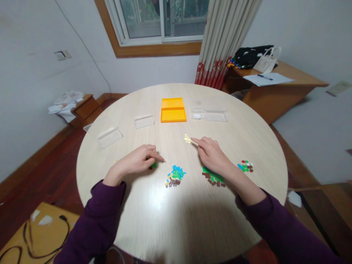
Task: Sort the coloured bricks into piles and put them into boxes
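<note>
My left hand (141, 158) is over the left-middle of the table, index finger stretched out and the other fingers loosely curled. Its fingertip touches or nearly touches a small pale yellow piece (165, 161). Partly hidden beneath that hand are green pieces (154, 165). With its index finger also extended, my right hand (210, 152) points onto a pile of pale yellow pieces (187, 138). Between the hands lies a mixed pile of small blue, green, yellow and brown pieces (177, 172). Larger green and brown flat pieces (213, 178) are partly covered by my right forearm.
An open orange box (173, 116) stands toward the far side of the round table (176, 223). Clear plastic cases flank it: one at left (144, 122), another farther left (110, 137), others at right (216, 116). Red, green, blue and brown pieces (245, 166) lie far right.
</note>
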A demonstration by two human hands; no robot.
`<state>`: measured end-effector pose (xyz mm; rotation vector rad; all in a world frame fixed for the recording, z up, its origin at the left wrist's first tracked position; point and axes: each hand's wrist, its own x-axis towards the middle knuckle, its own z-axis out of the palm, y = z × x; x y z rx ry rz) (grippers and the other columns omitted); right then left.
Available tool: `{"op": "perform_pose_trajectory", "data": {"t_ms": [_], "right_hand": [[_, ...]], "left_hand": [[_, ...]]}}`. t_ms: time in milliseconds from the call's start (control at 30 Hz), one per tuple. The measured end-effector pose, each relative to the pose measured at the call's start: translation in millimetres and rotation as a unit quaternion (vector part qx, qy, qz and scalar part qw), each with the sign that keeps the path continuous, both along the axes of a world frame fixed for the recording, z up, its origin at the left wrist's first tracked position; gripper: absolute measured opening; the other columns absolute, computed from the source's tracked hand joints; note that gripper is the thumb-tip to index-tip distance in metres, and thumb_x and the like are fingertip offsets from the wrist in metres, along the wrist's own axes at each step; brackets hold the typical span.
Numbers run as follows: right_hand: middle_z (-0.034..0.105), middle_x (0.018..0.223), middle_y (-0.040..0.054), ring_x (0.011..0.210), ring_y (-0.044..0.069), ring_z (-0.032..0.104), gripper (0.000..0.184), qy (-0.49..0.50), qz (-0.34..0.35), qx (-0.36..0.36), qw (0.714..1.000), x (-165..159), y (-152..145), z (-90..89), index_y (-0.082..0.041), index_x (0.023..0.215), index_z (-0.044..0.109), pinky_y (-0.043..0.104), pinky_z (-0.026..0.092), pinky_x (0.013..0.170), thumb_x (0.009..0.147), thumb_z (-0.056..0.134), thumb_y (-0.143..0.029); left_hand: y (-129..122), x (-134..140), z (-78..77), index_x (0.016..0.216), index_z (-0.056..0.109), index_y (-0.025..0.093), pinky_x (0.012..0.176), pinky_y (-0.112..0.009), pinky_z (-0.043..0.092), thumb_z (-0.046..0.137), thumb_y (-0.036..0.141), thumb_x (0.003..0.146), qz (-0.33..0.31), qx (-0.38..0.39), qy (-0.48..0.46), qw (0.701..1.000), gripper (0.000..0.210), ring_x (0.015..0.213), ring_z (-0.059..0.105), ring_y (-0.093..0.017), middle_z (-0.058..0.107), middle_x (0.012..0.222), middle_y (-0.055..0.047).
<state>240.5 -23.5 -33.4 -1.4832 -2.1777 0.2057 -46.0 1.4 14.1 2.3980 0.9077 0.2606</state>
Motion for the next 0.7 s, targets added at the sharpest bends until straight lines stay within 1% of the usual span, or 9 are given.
{"op": "perform_pose_trajectory", "data": {"t_ms": [167,267,333,500,600,700], "right_hand": [[0.059,0.088,0.0108,0.086,0.025,0.052,0.048,-0.013,-0.001,-0.016,1.0,-4,-3,-1.4,-0.017,0.126,0.06,0.037,0.036,0.076,0.087,0.035,-0.009],[0.058,0.087,0.0107,0.088,0.025,0.052,0.047,-0.023,-0.008,-0.026,0.999,-5,-3,-5.4,-0.015,0.125,0.06,0.037,0.035,0.078,0.086,0.034,-0.009],[0.057,0.087,0.0104,0.088,0.025,0.051,0.047,-0.027,-0.006,-0.023,0.999,-5,-3,-8.3,-0.015,0.124,0.061,0.036,0.034,0.078,0.086,0.034,-0.009],[0.058,0.086,0.0108,0.085,0.025,0.049,0.047,-0.045,-0.004,-0.002,0.999,-5,-1,-13.1,-0.018,0.123,0.061,0.037,0.034,0.075,0.084,0.037,-0.009],[0.059,0.086,0.012,0.084,0.025,0.049,0.047,-0.052,-0.007,-0.007,0.999,-5,1,-13.3,-0.016,0.122,0.064,0.038,0.034,0.074,0.083,0.038,-0.008],[0.059,0.087,0.0112,0.084,0.024,0.05,0.044,-0.032,0.002,-0.007,0.999,-5,2,-12.0,-0.018,0.115,0.069,0.038,0.034,0.074,0.084,0.039,-0.008]], "left_hand": [[1,0,-2.3,0.099,0.076,0.025,0.076,-0.032,0.044,0.043,0.006,0.075,-0.028,0.004,0.032,0.999,0.046,0.071,0.054,-0.015,0.054,0.071,-0.001],[2,-1,-5.4,0.1,0.076,0.025,0.077,-0.033,0.045,0.043,0.007,0.076,-0.032,0.014,0.067,0.997,0.045,0.07,0.054,-0.016,0.055,0.071,-0.002],[4,-2,-8.0,0.098,0.077,0.023,0.077,-0.034,0.045,0.043,0.007,0.076,-0.03,0.014,0.071,0.997,0.044,0.069,0.055,-0.016,0.057,0.07,-0.002],[5,-5,-10.9,0.083,0.075,0.021,0.076,-0.032,0.046,0.043,0.006,0.073,-0.002,0.005,0.033,0.999,0.037,0.071,0.058,-0.015,0.062,0.073,-0.003],[4,-4,-9.3,0.072,0.07,0.018,0.071,-0.03,0.046,0.042,0.006,0.072,0.031,-0.01,0.023,0.999,0.03,0.068,0.058,-0.014,0.061,0.072,-0.003],[2,0,-7.7,0.064,0.063,0.017,0.064,-0.028,0.043,0.042,0.009,0.075,0.068,-0.001,0.012,0.998,0.025,0.063,0.055,-0.014,0.058,0.068,-0.002]]}}
